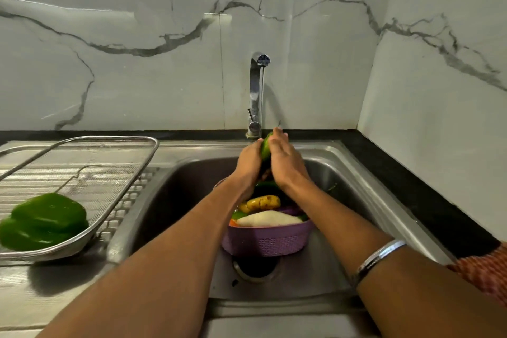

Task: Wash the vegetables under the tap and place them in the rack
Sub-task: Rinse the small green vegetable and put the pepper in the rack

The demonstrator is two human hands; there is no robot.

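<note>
purple basket point(267, 241) fills sink point(365, 200), tap point(256, 90) overhead

Two bare forearms showing. Right wrist wearing silver bangle point(381, 255) beside thin dark band. Patterned red-orange sleeve point(485, 271) showing at right edge. Left arm wearing nothing.
</note>
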